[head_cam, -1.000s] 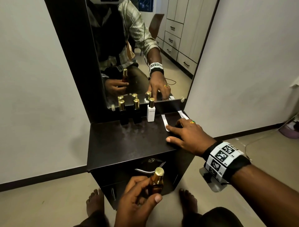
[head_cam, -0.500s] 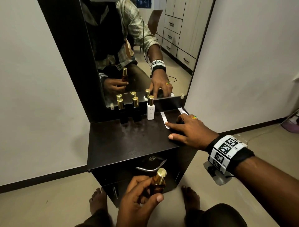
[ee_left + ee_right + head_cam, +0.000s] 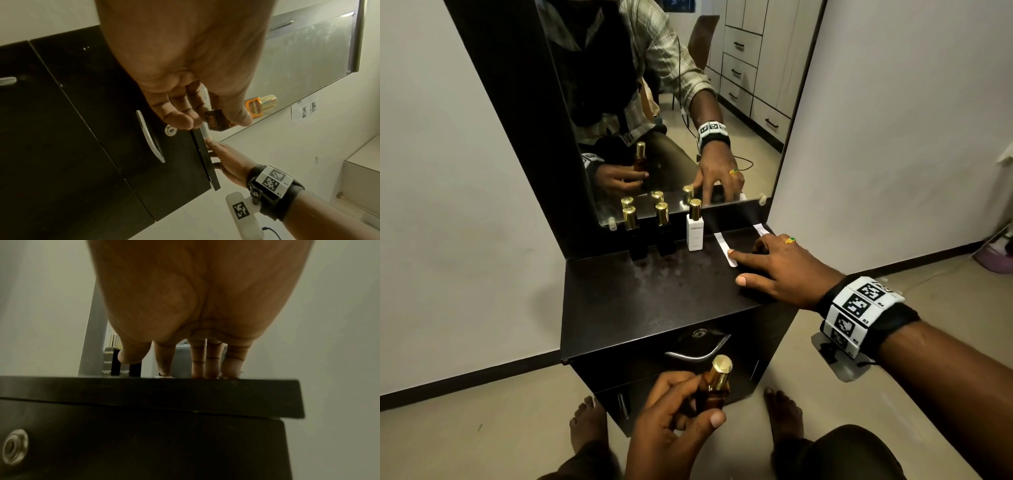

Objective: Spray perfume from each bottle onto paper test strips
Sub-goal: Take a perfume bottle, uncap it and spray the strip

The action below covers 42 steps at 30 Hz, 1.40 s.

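The right hand (image 3: 780,270) lies flat on the dark dresser top (image 3: 640,301), fingers straight and spread. Its index fingertip presses the near end of a white paper test strip (image 3: 724,245); a second strip (image 3: 761,229) lies just beyond the knuckles, near the mirror (image 3: 739,85). The left hand (image 3: 671,421) waits low in front of the cabinet, fingers and thumb curled round an amber perfume bottle (image 3: 717,383) with its gold cap on.

Three more gold-capped bottles stand in a row at the mirror's foot: two black bottles (image 3: 635,236) and a white bottle (image 3: 695,228), the white one just beside the pinned strip.

The step in hand appears to be taking up a strip for spraying. To do it well, slide the pinned strip toward the dresser edge so a fingertip can get under it, pinch it at one end, and lift it well clear of the standing bottles. The amber bottle's cap must come off first, and the nozzle should face the paper, away from the mirror.
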### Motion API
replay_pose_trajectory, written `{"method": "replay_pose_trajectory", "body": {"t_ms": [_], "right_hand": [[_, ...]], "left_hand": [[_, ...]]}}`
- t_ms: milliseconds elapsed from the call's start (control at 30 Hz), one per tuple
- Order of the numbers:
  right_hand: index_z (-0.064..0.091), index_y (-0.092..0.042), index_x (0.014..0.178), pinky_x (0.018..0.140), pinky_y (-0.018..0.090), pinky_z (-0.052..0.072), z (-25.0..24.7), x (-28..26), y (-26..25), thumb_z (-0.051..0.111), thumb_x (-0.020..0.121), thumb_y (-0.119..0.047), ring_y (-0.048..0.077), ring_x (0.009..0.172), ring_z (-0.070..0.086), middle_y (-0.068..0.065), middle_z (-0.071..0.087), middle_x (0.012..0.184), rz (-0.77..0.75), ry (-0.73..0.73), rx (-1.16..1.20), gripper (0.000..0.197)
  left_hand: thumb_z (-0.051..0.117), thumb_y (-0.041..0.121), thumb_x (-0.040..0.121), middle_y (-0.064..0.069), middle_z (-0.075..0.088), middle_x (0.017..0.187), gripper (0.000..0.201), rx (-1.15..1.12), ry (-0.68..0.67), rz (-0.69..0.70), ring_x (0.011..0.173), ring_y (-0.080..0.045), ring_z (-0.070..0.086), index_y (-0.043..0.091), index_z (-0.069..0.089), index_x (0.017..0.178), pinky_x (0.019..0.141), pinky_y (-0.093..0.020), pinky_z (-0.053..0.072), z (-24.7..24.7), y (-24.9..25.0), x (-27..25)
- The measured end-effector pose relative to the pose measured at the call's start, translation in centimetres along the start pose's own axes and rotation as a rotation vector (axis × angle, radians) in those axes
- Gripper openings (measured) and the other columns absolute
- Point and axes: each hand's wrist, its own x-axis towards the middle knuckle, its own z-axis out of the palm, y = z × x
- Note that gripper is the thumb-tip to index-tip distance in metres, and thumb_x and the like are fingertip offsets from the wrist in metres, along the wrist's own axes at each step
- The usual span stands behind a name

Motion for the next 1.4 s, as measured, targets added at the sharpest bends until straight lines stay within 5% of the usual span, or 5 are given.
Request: {"method": "replay_pose_trajectory", "body": {"t_ms": [167, 433, 1000, 1200, 1400], "right_hand": [[0.054, -0.030, 0.144, 0.096, 0.025, 0.042, -1.1, -3.5, -1.7, 0.054, 0.100, -0.044, 0.015, 0.121, 0.054, -0.001, 0.061, 0.133, 0.034, 0.284, 0.311, 0.046], [0.074, -0.024, 0.112, 0.082, 0.034, 0.061, -1.1, -9.3, -7.6, 0.062, 0.099, -0.024, 0.011, 0.088, 0.074, -0.004, 0.077, 0.097, -0.128, 0.077, 0.923, 0.017], [0.071, -0.025, 0.096, 0.072, 0.025, 0.061, -5.5, -8.5, -6.9, 0.083, 0.080, -0.016, 0.010, 0.077, 0.073, -0.005, 0.075, 0.086, -0.032, 0.081, 0.804, 0.022], [0.073, -0.018, 0.097, 0.070, 0.022, 0.058, -6.8, -4.2, -4.8, 0.079, 0.083, -0.012, 0.007, 0.076, 0.071, -0.002, 0.074, 0.082, -0.046, 0.158, 0.793, 0.016], [0.071, -0.019, 0.096, 0.073, 0.027, 0.053, -5.4, 2.9, -2.1, 0.083, 0.081, -0.016, 0.018, 0.086, 0.068, -0.003, 0.071, 0.088, 0.128, 0.374, 0.550, 0.019]], "left_hand": [[0.067, 0.080, 0.057, 0.016, 0.061, 0.104, 0.045, -0.047, 0.031, -0.063, 0.084, -0.013, 0.063, 0.056, 0.068, 0.096, 0.060, -0.043, 0.057, 0.1, 0.3, -0.2], [0.070, 0.033, 0.071, -0.001, 0.070, 0.091, 0.023, -0.241, 0.077, -0.140, 0.083, -0.009, 0.069, 0.022, 0.078, 0.090, 0.070, -0.018, 0.055, 0.8, 3.1, 0.5], [0.077, 0.015, 0.083, -0.002, 0.062, 0.085, 0.017, -0.184, 0.110, -0.035, 0.066, -0.018, 0.066, 0.025, 0.077, 0.095, 0.064, -0.019, 0.054, 1.6, 6.1, 5.1], [0.077, 0.027, 0.083, 0.005, 0.058, 0.116, 0.061, -0.174, 0.132, -0.125, 0.080, -0.008, 0.067, 0.029, 0.051, 0.138, 0.076, -0.024, 0.059, 1.4, 5.5, 6.9], [0.073, 0.022, 0.086, 0.011, 0.062, 0.103, 0.026, -0.139, 0.120, -0.108, 0.073, -0.009, 0.061, 0.038, 0.068, 0.105, 0.072, -0.026, 0.054, 1.2, 4.9, 4.7]]}}
